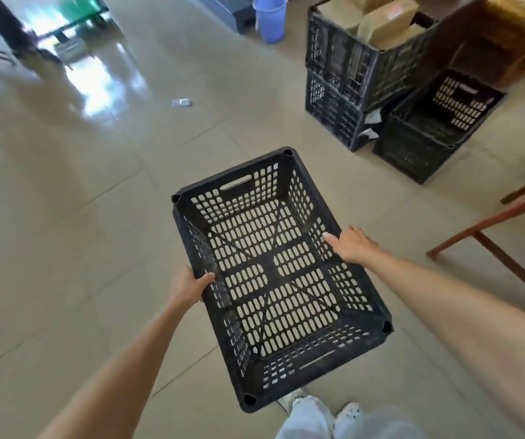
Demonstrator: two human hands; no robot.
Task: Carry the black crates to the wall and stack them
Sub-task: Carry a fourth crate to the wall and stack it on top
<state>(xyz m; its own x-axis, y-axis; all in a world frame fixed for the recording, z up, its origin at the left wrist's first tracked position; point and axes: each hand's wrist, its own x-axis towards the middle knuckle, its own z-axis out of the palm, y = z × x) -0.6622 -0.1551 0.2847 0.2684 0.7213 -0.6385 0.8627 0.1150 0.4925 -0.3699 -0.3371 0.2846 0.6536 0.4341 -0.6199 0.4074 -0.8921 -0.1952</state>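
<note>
An empty black slotted crate (273, 369) hangs in front of me above the tiled floor, one short end pointing away. My left hand (190, 286) grips its left long rim, thumb inside the wall. My right hand (351, 243) grips the right long rim, thumb on the inner side. Ahead at the right, two black crates (343, 90) stand stacked, the upper one filled with cardboard boxes. Another black crate (413, 147) sits on the floor beside them, tilted against the stack.
A blue bucket (270, 17) stands at the back. A wooden frame with reddish legs (489, 223) reaches in from the right. A small white scrap (182, 103) lies on the floor. A person's legs and a chair (1, 36) are at the far left. My feet (346, 413) show below.
</note>
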